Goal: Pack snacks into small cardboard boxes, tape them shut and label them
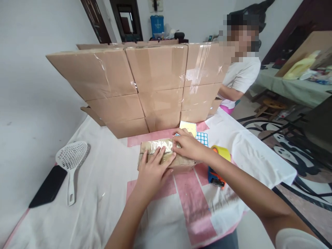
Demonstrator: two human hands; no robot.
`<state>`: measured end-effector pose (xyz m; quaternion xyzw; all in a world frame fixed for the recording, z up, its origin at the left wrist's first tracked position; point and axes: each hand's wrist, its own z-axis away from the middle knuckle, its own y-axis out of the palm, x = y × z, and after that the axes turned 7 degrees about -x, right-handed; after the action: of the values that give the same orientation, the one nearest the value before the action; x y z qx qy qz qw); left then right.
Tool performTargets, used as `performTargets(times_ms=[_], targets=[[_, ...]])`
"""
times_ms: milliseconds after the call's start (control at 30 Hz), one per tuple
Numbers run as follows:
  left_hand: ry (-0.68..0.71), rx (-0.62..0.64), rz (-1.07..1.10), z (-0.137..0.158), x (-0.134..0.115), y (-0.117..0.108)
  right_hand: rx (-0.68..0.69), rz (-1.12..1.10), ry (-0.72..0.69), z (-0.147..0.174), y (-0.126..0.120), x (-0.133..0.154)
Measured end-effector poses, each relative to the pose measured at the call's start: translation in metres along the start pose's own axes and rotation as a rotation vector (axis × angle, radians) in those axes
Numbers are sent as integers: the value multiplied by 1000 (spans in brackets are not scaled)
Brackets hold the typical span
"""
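The cloth-covered table, white with pink patches, takes up most of the near scene, and across its far side stands a wall of taped cardboard boxes. Beyond its right end is a co-worker in a white top, and on the far side, past the wall, sits a blue container. The small cardboard box lies on the table, near and central, in front of the wall. The left hand is spread wide across its top; the right hand has its fingers bent narrow at the top's right part, and I cannot tell whether they pinch anything. On the left lie a white slotted skimmer and a flat black piece; just right of the box is a dispenser with a yellow tape roll. Past the right hand are a pale yellow card and a blue-lined grid. Shiny clear tape on the box top looks wrinkled; uneven pressing could trap creases or let an edge lift, and hard pushing might dent the thin-looking card. The right forearm could also knock the dispenser. The blue container carries pale lettering too small to read; no brand is legible.
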<state>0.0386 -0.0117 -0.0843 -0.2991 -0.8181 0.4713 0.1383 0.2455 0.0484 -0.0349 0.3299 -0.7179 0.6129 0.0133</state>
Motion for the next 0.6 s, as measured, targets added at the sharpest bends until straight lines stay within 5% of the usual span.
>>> performTargets(times_ms=[133,233,400,600], targets=[[21,-27,-53,-4,-8,4,-183,198,57,-4,-10,-18],[28,-53,-76,4,-8,4,-301,329,238,-28,-24,-70],[35,-80,-161,35,19,-1,28,264,470,-62,-21,-164],[-48,-205,28,37,35,-48,78,160,515,-61,0,-199]])
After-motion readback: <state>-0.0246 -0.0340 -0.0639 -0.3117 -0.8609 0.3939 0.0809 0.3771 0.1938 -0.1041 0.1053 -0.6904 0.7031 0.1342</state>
